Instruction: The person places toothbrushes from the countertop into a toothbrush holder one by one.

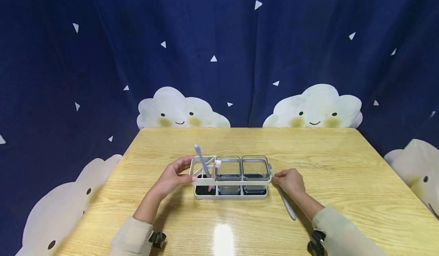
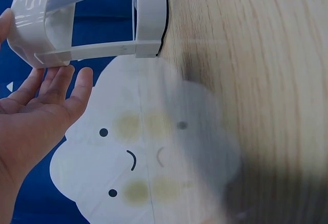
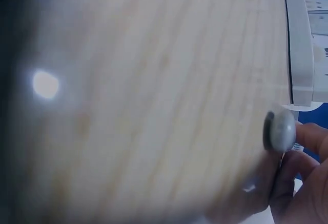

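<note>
A white toothbrush rack (image 1: 205, 181) stands mid-table, and my left hand (image 1: 173, 176) grips its left end, thumb in front and fingers behind. In the left wrist view those fingers touch the rack's white rim (image 2: 54, 57). A lavender toothbrush (image 1: 202, 160) and a pink toothbrush (image 1: 213, 172) lean in the divided left section. Two clear square cups (image 1: 229, 189) fill the other sections. At the rack's right end, my right hand (image 1: 290, 180) pinches a grey toothbrush (image 1: 287, 204) slanting low by the tabletop. Its rounded handle end (image 3: 283, 130) shows in the right wrist view; the fingertips are partly hidden.
The light wooden table (image 1: 164, 141) spreads around the rack on all sides. A dark blue curtain (image 1: 192, 27) with white triangles and smiling clouds hangs behind and beside it. Small dark devices (image 1: 157, 239) sit at both wrists.
</note>
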The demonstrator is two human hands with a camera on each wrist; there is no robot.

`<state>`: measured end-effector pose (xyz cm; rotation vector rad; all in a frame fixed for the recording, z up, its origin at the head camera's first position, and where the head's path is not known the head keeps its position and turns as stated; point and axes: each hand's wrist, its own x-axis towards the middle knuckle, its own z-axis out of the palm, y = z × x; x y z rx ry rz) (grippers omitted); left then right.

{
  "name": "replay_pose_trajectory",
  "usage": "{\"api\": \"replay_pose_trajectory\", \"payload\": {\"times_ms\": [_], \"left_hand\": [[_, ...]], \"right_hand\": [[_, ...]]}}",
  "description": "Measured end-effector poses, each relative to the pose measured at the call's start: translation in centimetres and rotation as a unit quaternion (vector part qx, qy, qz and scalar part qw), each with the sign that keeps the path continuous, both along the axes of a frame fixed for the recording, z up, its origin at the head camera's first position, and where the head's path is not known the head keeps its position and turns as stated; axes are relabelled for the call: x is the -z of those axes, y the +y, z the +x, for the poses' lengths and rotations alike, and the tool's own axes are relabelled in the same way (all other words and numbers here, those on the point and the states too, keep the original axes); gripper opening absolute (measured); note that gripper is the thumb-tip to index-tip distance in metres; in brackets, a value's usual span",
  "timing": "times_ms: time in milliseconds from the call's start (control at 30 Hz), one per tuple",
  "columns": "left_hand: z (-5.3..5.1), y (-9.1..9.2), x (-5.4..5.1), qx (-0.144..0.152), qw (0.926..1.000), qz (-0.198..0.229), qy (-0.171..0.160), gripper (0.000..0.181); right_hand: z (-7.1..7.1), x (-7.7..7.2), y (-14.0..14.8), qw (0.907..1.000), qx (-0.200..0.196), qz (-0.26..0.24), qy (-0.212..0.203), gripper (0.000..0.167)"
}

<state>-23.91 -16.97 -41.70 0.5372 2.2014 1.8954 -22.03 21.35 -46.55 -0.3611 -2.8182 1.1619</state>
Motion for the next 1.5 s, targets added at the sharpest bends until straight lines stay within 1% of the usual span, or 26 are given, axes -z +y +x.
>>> {"api": "replay_pose_trajectory", "payload": {"times_ms": [100, 200, 400, 700, 800, 933, 1200, 1333, 1500], "left_hand": [[0.1, 0.0, 0.0, -0.001, 1.0, 0.001, 0.0, 0.069], [0.2, 0.1, 0.0, 0.002, 1.0, 0.006, 0.001, 0.068], [0.2, 0.1, 0.1, 0.007, 0.9999, 0.009, 0.003, 0.067], [0.1, 0.0, -0.1, 0.005, 1.0, 0.006, 0.003, 0.068], [0.1, -0.1, -0.1, 0.006, 1.0, 0.007, 0.004, 0.07], [0.0, -0.1, 0.0, 0.009, 0.9999, 0.01, 0.004, 0.07], [0.0, 0.1, -0.1, 0.005, 1.0, 0.006, 0.004, 0.07], [0.0, 0.2, -0.1, 0.008, 0.9999, 0.009, 0.003, 0.069], [0.1, 0.2, 0.0, 0.003, 0.9999, 0.01, -0.003, 0.069]], "right_hand": [[0.1, 0.0, 0.0, 1.0, 0.0, 0.005, -0.002, 0.018], [0.2, 0.0, 0.0, 1.0, 0.003, 0.005, -0.006, 0.014], [0.2, 0.1, 0.1, 0.9997, 0.01, -0.021, -0.004, 0.007], [0.0, 0.2, 0.3, 0.9979, 0.021, -0.061, 0.009, 0.008], [0.0, 0.1, 0.2, 0.9955, 0.03, -0.089, 0.013, 0.01], [0.2, -0.2, 0.2, 0.9895, 0.037, -0.139, 0.018, 0.013], [0.1, -0.7, 0.1, 0.9802, 0.033, -0.193, 0.032, 0.015], [0.3, -1.1, -0.1, 0.9787, 0.034, -0.2, 0.031, 0.015], [0.5, -1.7, -0.3, 0.9794, 0.036, -0.194, 0.04, 0.018]]}}
